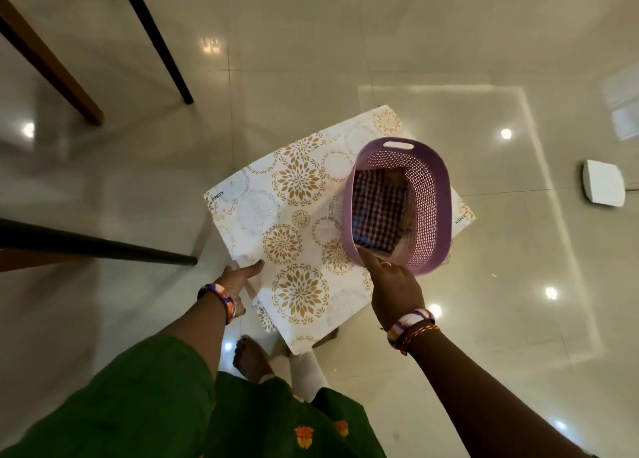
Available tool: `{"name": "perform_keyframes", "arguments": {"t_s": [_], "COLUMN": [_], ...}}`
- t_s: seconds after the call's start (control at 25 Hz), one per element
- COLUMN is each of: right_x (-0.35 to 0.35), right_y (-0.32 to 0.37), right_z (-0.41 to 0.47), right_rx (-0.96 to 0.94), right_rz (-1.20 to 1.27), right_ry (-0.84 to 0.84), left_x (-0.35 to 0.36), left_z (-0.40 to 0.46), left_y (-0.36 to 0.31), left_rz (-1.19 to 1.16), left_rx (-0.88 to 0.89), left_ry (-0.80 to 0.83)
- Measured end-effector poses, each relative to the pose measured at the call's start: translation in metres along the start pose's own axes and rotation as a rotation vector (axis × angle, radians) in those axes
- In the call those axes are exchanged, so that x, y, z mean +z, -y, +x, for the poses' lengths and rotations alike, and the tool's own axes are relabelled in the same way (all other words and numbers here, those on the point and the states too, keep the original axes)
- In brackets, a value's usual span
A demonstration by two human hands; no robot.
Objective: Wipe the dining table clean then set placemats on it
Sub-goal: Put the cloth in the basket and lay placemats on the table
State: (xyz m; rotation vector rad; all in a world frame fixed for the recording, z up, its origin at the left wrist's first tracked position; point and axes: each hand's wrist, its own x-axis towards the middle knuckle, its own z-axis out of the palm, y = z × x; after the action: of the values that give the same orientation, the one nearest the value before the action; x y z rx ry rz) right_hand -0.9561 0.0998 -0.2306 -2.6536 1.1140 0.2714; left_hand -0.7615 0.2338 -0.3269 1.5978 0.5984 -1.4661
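Glossy cream floor tiles (345, 43) mirror round ceiling lights; wooden chair legs (52, 63) and black legs (155, 39) stand upper left; another black leg (103, 246) lies across the left edge; a white flat square device (603, 185) rests on the floor, far right.

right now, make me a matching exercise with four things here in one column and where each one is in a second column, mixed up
Things:
1. checked cloth
2. basket
3. left hand
4. placemat

Places:
a. gripping the placemat's near left edge
b. inside the basket
c. spread under the basket
d. standing on the placemat, held at its near rim by the right hand

Pairs: 1-b, 2-d, 3-a, 4-c
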Motion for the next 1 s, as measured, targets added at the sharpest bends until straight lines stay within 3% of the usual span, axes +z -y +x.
{"name": "perform_keyframes", "arguments": {"t_s": [0.08, 0.2, 0.32, 0.52, 0.6, 0.8, 0.88, 1.0], "right_x": [0.007, 0.006, 0.002, -0.009, -0.006, -0.002, 0.004, -0.009], "right_y": [0.002, 0.010, 0.016, 0.033, 0.039, 0.060, 0.059, 0.067], "right_z": [-0.001, 0.000, -0.003, 0.002, 0.006, 0.010, 0.008, -0.002], "right_rx": [-0.021, 0.021, 0.066, 0.087, 0.103, 0.157, 0.187, 0.195], "right_rz": [-0.068, 0.013, 0.036, -0.013, -0.026, -0.029, -0.060, -0.080], "right_ry": [-0.056, 0.009, 0.064, 0.124, 0.150, 0.133, 0.229, 0.564], "left_x": [-0.005, -0.012, -0.014, -0.065, -0.098, -0.148, -0.160, -0.191], "left_z": [-0.003, -0.007, -0.027, -0.053, -0.064, -0.065, -0.061, -0.061], "left_y": [0.010, 0.016, 0.004, 0.008, 0.021, 0.055, 0.066, 0.088], "left_rz": [-0.037, -0.143, -0.015, 0.229, 0.207, 0.081, 0.002, -0.021], "left_rx": [-0.082, 0.063, 0.153, 0.219, 0.190, 0.159, 0.162, 0.172], "left_ry": [0.035, -0.001, 0.061, -0.217, -0.323, -0.353, -0.363, -0.409]}}
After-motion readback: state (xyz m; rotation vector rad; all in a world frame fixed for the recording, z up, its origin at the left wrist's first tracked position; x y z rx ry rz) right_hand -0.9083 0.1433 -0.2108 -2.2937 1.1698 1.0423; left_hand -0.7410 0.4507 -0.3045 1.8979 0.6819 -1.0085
